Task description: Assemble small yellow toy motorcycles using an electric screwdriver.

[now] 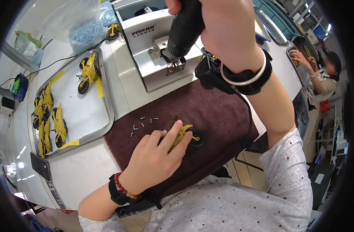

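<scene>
My right hand (233, 36) grips a black power screwdriver (186, 27), held nose down over a white screw feeder (135, 50). The driver's tip reaches the feeder's metal outlet at the front. On a dark brown cloth mat (223, 112), my left hand (151, 162) holds down a yellow toy motorcycle body (179, 138), its fingers spread across it and partly hiding it. A black wheel (197, 139) shows beside the yellow part. Several small loose screws (143, 125) lie on the mat, beyond my left fingers.
A metal tray (108, 96) at the left carries several yellow toy motorcycles (90, 73). Behind it is a bag of blue pellets (86, 38). A dark phone (41, 166) lies near the tray's front corner. Another person (324, 83) works at the far right.
</scene>
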Action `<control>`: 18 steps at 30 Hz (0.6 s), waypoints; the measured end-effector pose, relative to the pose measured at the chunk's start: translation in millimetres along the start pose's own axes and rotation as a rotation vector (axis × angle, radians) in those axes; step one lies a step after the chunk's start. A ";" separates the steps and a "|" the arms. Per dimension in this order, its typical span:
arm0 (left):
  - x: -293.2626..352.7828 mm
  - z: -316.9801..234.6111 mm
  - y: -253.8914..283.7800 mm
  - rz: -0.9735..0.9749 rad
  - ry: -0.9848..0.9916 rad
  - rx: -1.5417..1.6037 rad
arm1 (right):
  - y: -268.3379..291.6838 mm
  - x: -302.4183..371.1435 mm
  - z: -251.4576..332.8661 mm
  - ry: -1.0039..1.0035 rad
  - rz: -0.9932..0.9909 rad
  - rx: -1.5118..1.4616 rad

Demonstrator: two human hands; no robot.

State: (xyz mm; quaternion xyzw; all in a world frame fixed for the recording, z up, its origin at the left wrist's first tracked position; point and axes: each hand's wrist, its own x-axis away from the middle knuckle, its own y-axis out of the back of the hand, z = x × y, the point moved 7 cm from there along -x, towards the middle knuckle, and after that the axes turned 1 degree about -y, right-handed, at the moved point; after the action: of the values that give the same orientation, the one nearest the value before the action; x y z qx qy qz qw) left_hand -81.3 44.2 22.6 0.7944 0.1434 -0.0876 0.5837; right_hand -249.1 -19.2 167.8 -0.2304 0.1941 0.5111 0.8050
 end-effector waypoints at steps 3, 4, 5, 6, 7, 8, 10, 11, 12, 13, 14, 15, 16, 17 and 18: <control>-1.6 -0.9 0.0 -0.004 -0.014 0.010 | 2.2 0.1 -3.1 -0.161 0.049 -0.013; 1.2 3.6 -0.2 -0.006 0.001 0.018 | 3.6 7.9 -5.1 -0.205 0.035 -0.059; 1.4 4.2 -0.8 -0.010 0.008 0.020 | 6.6 18.6 -1.9 -0.251 0.020 -0.096; 1.3 5.0 -0.9 -0.017 0.012 0.029 | 10.2 28.7 10.4 -0.301 -0.034 -0.178; 2.3 4.8 -1.6 -0.022 0.018 0.039 | 13.9 44.3 22.4 -0.226 -0.104 -0.129; 1.6 1.2 -1.2 -0.025 0.017 0.043 | 33.5 48.1 17.8 -0.040 0.512 -0.023; 4.0 4.3 -0.8 -0.046 0.035 0.025 | 31.2 59.1 39.8 -0.020 0.415 -0.120; -0.1 1.0 -0.4 -0.044 0.017 0.037 | 36.2 65.5 52.9 -0.002 0.288 -0.145; -3.8 -2.3 0.4 -0.042 0.001 0.042 | 39.4 65.2 54.9 -0.002 0.273 -0.128; 0.0 0.5 -0.4 -0.036 0.024 0.024 | 40.6 60.1 48.6 0.103 0.252 -0.121; 0.2 1.0 -0.6 -0.035 0.021 0.026 | 41.5 55.3 48.8 0.210 0.221 -0.089; 0.8 1.8 -0.9 -0.034 0.019 0.030 | 29.2 51.5 43.3 0.270 0.254 0.063; 1.9 3.7 -0.8 -0.034 0.023 0.032 | 25.9 43.5 32.0 0.299 0.054 -0.029; 0.8 3.2 0.0 -0.035 0.015 0.033 | 27.7 40.8 26.0 0.330 -0.150 -0.112; -0.1 2.8 -0.1 -0.025 0.011 0.032 | 24.5 39.0 23.7 0.202 -0.199 -0.132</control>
State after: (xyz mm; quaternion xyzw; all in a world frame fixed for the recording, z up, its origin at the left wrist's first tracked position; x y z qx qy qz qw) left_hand -81.4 41.6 21.7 0.8022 0.1552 -0.0926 0.5690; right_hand -253.9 31.9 161.6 -0.3511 0.2164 0.4144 0.8113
